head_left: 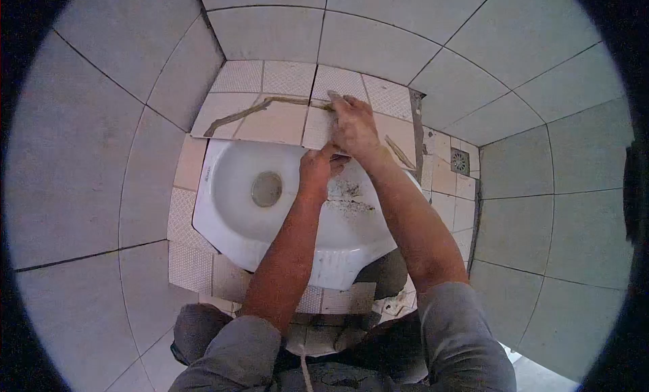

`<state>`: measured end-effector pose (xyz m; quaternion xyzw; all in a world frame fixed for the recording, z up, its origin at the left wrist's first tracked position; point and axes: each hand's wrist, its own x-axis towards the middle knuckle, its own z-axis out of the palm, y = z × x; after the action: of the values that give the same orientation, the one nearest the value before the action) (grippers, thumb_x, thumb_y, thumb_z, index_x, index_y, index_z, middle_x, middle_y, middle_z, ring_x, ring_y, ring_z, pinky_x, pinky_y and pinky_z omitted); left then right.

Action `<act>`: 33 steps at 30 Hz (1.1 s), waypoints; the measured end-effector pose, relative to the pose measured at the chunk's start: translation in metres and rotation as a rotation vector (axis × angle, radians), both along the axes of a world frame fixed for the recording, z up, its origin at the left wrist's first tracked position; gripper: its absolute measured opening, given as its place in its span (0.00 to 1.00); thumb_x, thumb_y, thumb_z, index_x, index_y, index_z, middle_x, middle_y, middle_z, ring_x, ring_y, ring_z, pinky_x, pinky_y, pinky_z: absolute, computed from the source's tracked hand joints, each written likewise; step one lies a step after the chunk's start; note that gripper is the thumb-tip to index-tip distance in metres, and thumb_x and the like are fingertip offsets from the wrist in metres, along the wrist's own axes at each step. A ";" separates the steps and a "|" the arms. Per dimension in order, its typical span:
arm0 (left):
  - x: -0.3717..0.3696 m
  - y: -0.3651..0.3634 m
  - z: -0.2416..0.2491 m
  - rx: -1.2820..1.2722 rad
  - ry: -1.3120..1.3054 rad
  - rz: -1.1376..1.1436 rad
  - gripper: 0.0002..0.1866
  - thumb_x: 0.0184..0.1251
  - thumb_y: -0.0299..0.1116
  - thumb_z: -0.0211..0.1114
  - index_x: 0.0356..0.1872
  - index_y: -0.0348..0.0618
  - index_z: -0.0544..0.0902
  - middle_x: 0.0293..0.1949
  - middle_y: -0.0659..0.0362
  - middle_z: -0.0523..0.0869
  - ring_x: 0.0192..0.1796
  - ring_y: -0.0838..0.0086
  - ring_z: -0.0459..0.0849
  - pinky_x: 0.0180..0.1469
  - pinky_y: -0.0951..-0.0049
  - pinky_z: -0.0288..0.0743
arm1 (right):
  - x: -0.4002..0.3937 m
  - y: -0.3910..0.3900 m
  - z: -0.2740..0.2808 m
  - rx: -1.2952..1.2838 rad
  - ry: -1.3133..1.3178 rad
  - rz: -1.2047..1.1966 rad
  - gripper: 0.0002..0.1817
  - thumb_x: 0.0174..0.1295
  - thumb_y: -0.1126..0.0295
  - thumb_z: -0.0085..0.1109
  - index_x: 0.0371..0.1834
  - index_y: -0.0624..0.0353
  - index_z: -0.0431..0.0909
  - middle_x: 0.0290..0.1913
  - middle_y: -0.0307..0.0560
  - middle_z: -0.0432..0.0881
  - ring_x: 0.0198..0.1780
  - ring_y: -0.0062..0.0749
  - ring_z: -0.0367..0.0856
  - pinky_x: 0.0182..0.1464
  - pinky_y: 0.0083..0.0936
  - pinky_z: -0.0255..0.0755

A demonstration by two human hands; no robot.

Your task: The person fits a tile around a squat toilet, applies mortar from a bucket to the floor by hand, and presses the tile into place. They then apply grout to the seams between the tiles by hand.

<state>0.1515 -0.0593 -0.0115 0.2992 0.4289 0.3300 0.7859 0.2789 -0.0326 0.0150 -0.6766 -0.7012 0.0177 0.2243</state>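
Two bare hands work at the far rim of a white ceramic squat pan (236,216) set in the tiled floor (270,78): the right hand (353,125) presses flat, fingers spread, on a beige floor tile (277,121); the left hand (316,167), curled, grips the tile's near edge.

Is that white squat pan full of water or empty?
Empty, as far as shows: the squat pan has a bare white basin, only gritty debris near the left hand.

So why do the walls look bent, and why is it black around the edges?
Head view: a fisheye lens bows the wall tiles and leaves a black ring at the corners. The light is dim and bluish, with soft glare on the white squat pan. The left hand and right hand look slightly soft.
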 end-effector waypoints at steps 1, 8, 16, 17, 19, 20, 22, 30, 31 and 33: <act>0.000 0.000 0.000 0.000 0.002 0.002 0.19 0.66 0.44 0.58 0.42 0.35 0.79 0.38 0.51 0.85 0.42 0.66 0.85 0.47 0.67 0.78 | 0.003 -0.003 0.004 -0.018 -0.014 -0.025 0.33 0.51 0.72 0.53 0.65 0.57 0.64 0.55 0.58 0.78 0.63 0.51 0.70 0.66 0.44 0.56; 0.001 0.000 -0.005 -0.055 -0.015 0.049 0.22 0.65 0.44 0.61 0.49 0.35 0.74 0.42 0.51 0.84 0.43 0.63 0.85 0.51 0.63 0.74 | 0.026 -0.015 -0.001 -0.017 -0.042 -0.163 0.32 0.50 0.75 0.52 0.65 0.57 0.64 0.52 0.55 0.79 0.61 0.51 0.71 0.65 0.44 0.58; 0.003 -0.001 0.000 -0.026 0.014 0.058 0.24 0.64 0.43 0.61 0.53 0.34 0.73 0.46 0.51 0.83 0.44 0.64 0.85 0.51 0.64 0.71 | 0.051 -0.025 -0.004 0.020 -0.054 -0.249 0.30 0.51 0.75 0.52 0.62 0.58 0.66 0.48 0.57 0.81 0.56 0.51 0.75 0.61 0.43 0.63; 0.003 -0.001 -0.001 -0.029 0.029 0.067 0.23 0.65 0.43 0.61 0.52 0.34 0.73 0.45 0.51 0.83 0.43 0.65 0.85 0.50 0.64 0.71 | 0.053 -0.024 -0.008 0.047 -0.055 -0.253 0.30 0.50 0.75 0.52 0.62 0.58 0.67 0.48 0.58 0.80 0.54 0.51 0.76 0.60 0.43 0.65; 0.003 -0.001 0.000 -0.031 0.044 0.075 0.23 0.65 0.42 0.61 0.51 0.33 0.74 0.44 0.51 0.83 0.43 0.65 0.85 0.50 0.64 0.71 | 0.050 -0.025 -0.002 0.092 0.006 -0.203 0.30 0.50 0.75 0.52 0.62 0.58 0.67 0.48 0.58 0.80 0.54 0.51 0.76 0.59 0.44 0.66; 0.002 -0.001 0.001 -0.034 0.035 0.067 0.22 0.65 0.43 0.61 0.50 0.33 0.75 0.43 0.52 0.84 0.43 0.65 0.85 0.49 0.65 0.72 | 0.047 -0.025 0.000 0.137 0.067 -0.153 0.30 0.50 0.75 0.53 0.62 0.59 0.67 0.49 0.59 0.80 0.54 0.51 0.76 0.59 0.44 0.66; 0.002 -0.001 0.001 -0.034 0.026 0.051 0.22 0.64 0.43 0.61 0.49 0.33 0.75 0.41 0.52 0.84 0.42 0.65 0.85 0.47 0.66 0.73 | 0.035 -0.015 -0.007 0.141 0.033 -0.138 0.30 0.49 0.75 0.53 0.61 0.60 0.67 0.49 0.59 0.79 0.53 0.52 0.76 0.59 0.44 0.66; -0.001 0.002 -0.010 0.024 0.075 0.032 0.18 0.65 0.42 0.59 0.38 0.31 0.80 0.38 0.50 0.84 0.41 0.66 0.85 0.44 0.71 0.80 | -0.024 0.006 0.003 0.049 0.092 -0.054 0.32 0.49 0.75 0.53 0.63 0.60 0.65 0.54 0.59 0.77 0.59 0.52 0.71 0.63 0.43 0.61; -0.001 0.002 -0.008 0.024 0.073 0.031 0.18 0.65 0.42 0.59 0.38 0.31 0.80 0.38 0.50 0.84 0.41 0.66 0.85 0.44 0.71 0.80 | -0.023 0.007 0.000 0.068 0.042 -0.056 0.31 0.49 0.74 0.52 0.62 0.60 0.66 0.54 0.58 0.77 0.60 0.52 0.71 0.63 0.44 0.60; -0.001 0.002 -0.002 0.027 0.125 0.026 0.18 0.64 0.40 0.60 0.37 0.30 0.80 0.38 0.50 0.84 0.42 0.66 0.84 0.44 0.70 0.81 | -0.018 0.006 -0.003 0.041 -0.002 -0.082 0.31 0.49 0.73 0.52 0.62 0.60 0.66 0.54 0.57 0.77 0.60 0.52 0.71 0.64 0.44 0.59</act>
<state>0.1508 -0.0577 -0.0133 0.3243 0.4763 0.3266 0.7492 0.2610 -0.0270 0.0123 -0.6999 -0.6734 -0.0069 0.2380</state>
